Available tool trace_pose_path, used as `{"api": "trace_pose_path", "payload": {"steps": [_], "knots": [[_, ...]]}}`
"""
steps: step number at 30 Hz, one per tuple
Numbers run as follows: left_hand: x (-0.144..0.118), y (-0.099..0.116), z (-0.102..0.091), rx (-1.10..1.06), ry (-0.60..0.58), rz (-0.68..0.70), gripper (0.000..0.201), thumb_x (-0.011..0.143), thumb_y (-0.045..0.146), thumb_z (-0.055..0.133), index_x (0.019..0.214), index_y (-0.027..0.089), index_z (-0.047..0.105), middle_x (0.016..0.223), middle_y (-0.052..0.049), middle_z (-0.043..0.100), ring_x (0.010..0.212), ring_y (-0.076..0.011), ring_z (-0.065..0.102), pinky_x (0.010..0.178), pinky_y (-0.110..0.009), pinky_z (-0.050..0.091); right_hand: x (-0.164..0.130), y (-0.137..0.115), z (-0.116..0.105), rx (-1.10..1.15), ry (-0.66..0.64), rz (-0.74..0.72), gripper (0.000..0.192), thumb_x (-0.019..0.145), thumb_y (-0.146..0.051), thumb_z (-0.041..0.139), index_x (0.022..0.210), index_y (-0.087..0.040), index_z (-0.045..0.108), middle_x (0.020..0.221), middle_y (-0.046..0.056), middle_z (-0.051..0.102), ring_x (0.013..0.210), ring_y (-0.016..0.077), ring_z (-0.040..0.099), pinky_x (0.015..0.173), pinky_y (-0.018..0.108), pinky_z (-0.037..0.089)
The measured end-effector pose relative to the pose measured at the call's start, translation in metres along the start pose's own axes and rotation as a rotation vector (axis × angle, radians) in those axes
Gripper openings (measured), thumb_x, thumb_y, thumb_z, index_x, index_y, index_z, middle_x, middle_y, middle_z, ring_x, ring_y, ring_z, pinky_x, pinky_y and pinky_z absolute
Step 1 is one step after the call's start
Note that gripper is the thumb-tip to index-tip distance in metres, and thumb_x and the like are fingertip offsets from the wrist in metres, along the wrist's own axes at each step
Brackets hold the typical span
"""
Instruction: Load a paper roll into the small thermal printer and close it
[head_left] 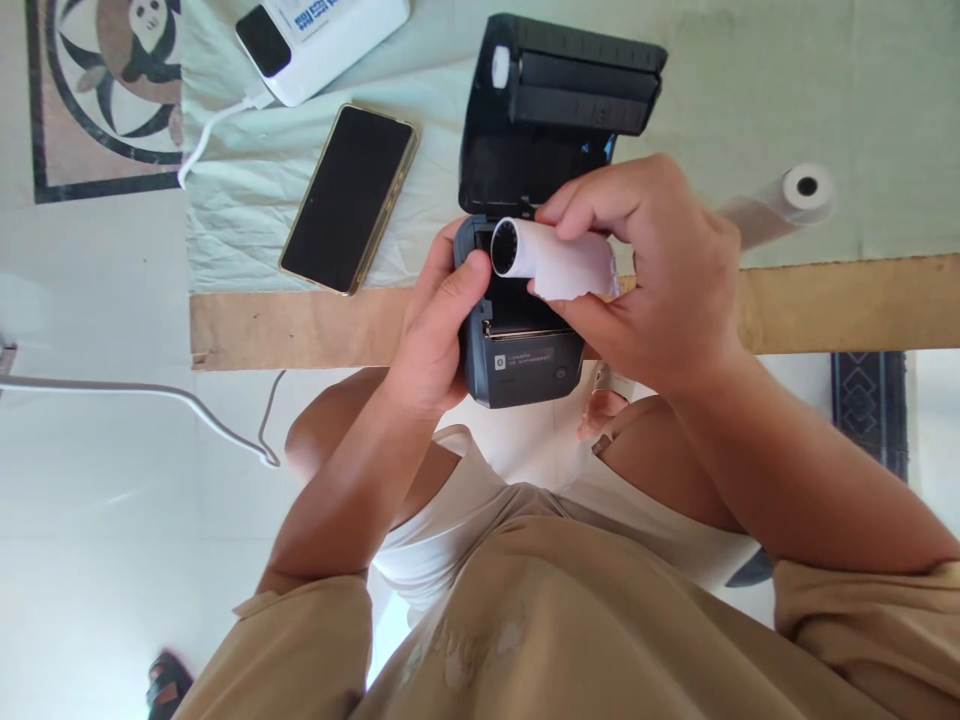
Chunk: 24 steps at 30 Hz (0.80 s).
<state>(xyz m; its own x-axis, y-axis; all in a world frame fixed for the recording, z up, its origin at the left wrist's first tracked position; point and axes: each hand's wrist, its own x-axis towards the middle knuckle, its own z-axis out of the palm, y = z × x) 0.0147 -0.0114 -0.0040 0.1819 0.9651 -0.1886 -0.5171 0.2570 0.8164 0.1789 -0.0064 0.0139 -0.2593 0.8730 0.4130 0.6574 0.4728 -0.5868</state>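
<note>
My left hand (pixel 442 320) grips the left side of a dark portable receipt printer (pixel 525 365), its thumb at the rim of the paper bay. The printer's lid (pixel 540 150) is swung up, with a black roller and a small white wheel on it. In my right hand (pixel 660 260) is a small white paper roll (pixel 555 255), pinched between thumb and fingers, right over the open bay. A torn loose end of paper hangs from the roll, and its dark hollow core faces left. How far the roll sits inside the bay I cannot tell.
Right of my right hand lies another white paper roll (pixel 808 192) on the green cloth (pixel 862 90). A smartphone (pixel 349 200) lies left of the printer. Behind it is a white device (pixel 322 45) with a cable (pixel 217 125). The wooden table edge (pixel 840 305) runs below.
</note>
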Motion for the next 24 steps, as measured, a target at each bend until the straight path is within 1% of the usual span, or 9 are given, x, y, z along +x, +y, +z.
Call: {"api": "trace_pose_path", "payload": {"steps": [4,5,7,10,13,15,18,21,24], "knots": [[-0.004,0.005,0.002,0.009,0.044,-0.021,0.018,0.092,0.041,0.062,0.102,0.026,0.062,0.105,-0.003,0.069,0.127,-0.027,0.06,0.095,-0.034,0.051,0.002,0.002,0.003,0.023,-0.035,-0.099,0.021,0.084,-0.011,0.057,0.092,-0.03,0.053,0.111,-0.008,0.072,0.105,0.0182,0.071,0.082,0.04,0.057],[-0.005,0.006,0.002,0.009,0.058,-0.031,0.018,0.091,0.043,0.063,0.101,0.028,0.063,0.107,-0.003,0.07,0.129,-0.0283,0.059,0.096,-0.035,0.051,0.002,0.002,0.003,0.03,-0.034,-0.115,0.015,0.086,-0.015,0.057,0.09,-0.029,0.055,0.113,-0.007,0.072,0.104,0.0181,0.071,0.082,0.04,0.058],[-0.006,0.008,0.001,0.016,0.038,-0.059,0.018,0.089,0.045,0.064,0.099,0.03,0.063,0.11,-0.002,0.071,0.132,-0.0301,0.057,0.099,-0.037,0.05,0.003,0.0,0.003,0.029,-0.017,-0.119,0.009,0.09,-0.021,0.056,0.086,-0.029,0.058,0.113,-0.005,0.072,0.102,0.0184,0.071,0.084,0.042,0.059],[-0.005,0.007,0.0,-0.008,-0.002,-0.053,0.018,0.092,0.043,0.06,0.103,0.029,0.061,0.115,-0.001,0.07,0.135,-0.0274,0.055,0.105,-0.036,0.049,0.002,-0.006,0.001,-0.005,0.015,-0.114,0.012,0.09,-0.025,0.055,0.081,-0.029,0.062,0.102,-0.002,0.072,0.094,0.0187,0.069,0.087,0.043,0.06],[-0.003,0.003,0.002,-0.11,0.005,0.02,0.016,0.097,0.039,0.056,0.107,0.026,0.056,0.12,-0.001,0.068,0.135,-0.023,0.055,0.109,-0.034,0.046,-0.002,-0.011,-0.001,0.02,0.06,-0.205,0.011,0.087,-0.022,0.057,0.081,-0.028,0.063,0.095,0.0,0.07,0.094,0.0183,0.067,0.091,0.043,0.06],[-0.002,0.001,0.004,-0.147,0.06,0.034,0.016,0.096,0.04,0.058,0.104,0.027,0.055,0.12,-0.001,0.068,0.136,-0.0239,0.055,0.108,-0.034,0.047,-0.006,-0.012,-0.001,0.071,0.077,-0.286,0.01,0.085,-0.018,0.06,0.082,-0.028,0.063,0.094,0.0,0.069,0.099,0.0184,0.067,0.095,0.043,0.059],[-0.002,0.0,0.004,-0.137,0.119,-0.028,0.02,0.088,0.044,0.067,0.099,0.029,0.06,0.115,0.0,0.07,0.137,-0.0287,0.053,0.105,-0.035,0.049,-0.011,-0.009,0.001,0.1,0.055,-0.328,0.011,0.082,-0.016,0.064,0.084,-0.027,0.063,0.094,0.0,0.068,0.102,0.0194,0.067,0.095,0.043,0.059],[-0.004,0.001,0.004,-0.154,0.093,-0.004,0.018,0.086,0.035,0.065,0.102,0.03,0.061,0.113,0.0,0.071,0.139,-0.0296,0.052,0.104,-0.036,0.05,-0.015,-0.008,0.003,0.088,0.041,-0.316,0.012,0.081,-0.017,0.064,0.085,-0.029,0.063,0.096,0.001,0.067,0.105,0.0208,0.066,0.096,0.045,0.057],[-0.006,0.0,0.004,-0.162,0.023,0.04,0.03,0.083,0.019,0.063,0.11,0.031,0.06,0.117,0.001,0.071,0.138,-0.0275,0.054,0.105,-0.036,0.051,-0.018,-0.008,0.003,0.102,0.018,-0.269,0.011,0.083,-0.02,0.064,0.085,-0.031,0.064,0.097,0.0,0.065,0.109,0.0222,0.065,0.101,0.048,0.054]]}}
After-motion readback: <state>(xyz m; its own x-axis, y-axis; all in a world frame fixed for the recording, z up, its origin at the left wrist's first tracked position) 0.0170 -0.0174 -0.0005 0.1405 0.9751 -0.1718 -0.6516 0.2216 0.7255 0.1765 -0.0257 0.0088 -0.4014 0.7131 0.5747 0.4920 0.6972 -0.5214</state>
